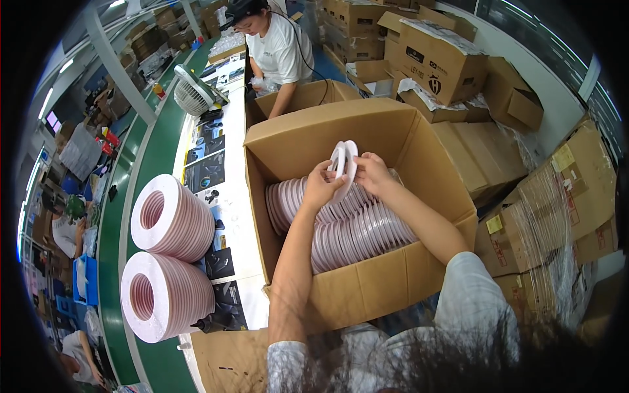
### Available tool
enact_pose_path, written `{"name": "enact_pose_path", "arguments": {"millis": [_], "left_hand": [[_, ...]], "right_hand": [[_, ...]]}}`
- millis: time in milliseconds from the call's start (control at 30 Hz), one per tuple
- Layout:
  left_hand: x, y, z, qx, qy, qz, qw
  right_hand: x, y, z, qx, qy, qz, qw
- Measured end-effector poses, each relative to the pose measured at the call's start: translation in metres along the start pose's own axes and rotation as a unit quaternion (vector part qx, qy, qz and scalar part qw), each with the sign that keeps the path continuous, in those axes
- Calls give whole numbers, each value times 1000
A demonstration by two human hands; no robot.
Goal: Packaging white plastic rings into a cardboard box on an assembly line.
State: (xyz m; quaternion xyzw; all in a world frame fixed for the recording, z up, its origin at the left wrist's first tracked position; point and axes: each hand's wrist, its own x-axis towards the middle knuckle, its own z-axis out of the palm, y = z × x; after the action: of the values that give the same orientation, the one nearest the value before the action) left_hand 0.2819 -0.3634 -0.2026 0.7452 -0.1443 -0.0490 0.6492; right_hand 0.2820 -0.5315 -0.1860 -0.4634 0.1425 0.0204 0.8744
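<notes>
Above an open cardboard box [354,291] I hold a few thin white rings with large centre holes, tilted nearly upright. My left hand [321,188] is closed on the near side of these white rings [352,152]. Fingers of my right hand [372,173] pinch the rings' right edge, and the rings fan slightly apart at the top. Inside the box, rows of similar white-and-pink rings [360,232] stand on edge, packed side by side. My forearms hide part of the rows.
Left of the box, two stacks of rings, a far stack [173,216] and a near stack [167,298], lie on the bench beside a green conveyor [141,167]. A white fan [193,92] stands farther back. A co-worker [282,52] reaches into another box. Cartons [445,62] crowd the right.
</notes>
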Motion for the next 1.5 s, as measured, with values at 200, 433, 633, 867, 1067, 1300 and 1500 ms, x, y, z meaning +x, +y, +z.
{"name": "enact_pose_path", "arguments": {"millis": [200, 433, 633, 867, 1067, 1300, 1500], "left_hand": [[10, -14, -37, -264, 68, -123, 954], [-6, 14, -28, 185, 128, -83, 971], [-8, 14, -37, 245, 125, -40, 961], [-7, 38, -36, 292, 107, -103, 945], [-13, 24, -47, 284, 88, -133, 946], [-5, 41, -45, 254, 54, -179, 949], [-5, 33, -47, 236, 81, -126, 960]], "right_hand": [[15, -36, -22, -101, 35, -35, 994], [4, -79, -39, -326, 68, -396, 856], [-18, -29, -18, -651, -248, -319, 642], [-2, -18, -30, -630, -200, -371, 652], [-16, -31, -13, -631, -203, -406, 629], [-15, -34, -27, -619, -247, -437, 604], [-28, -47, -14, -529, -22, -563, 634]]}}
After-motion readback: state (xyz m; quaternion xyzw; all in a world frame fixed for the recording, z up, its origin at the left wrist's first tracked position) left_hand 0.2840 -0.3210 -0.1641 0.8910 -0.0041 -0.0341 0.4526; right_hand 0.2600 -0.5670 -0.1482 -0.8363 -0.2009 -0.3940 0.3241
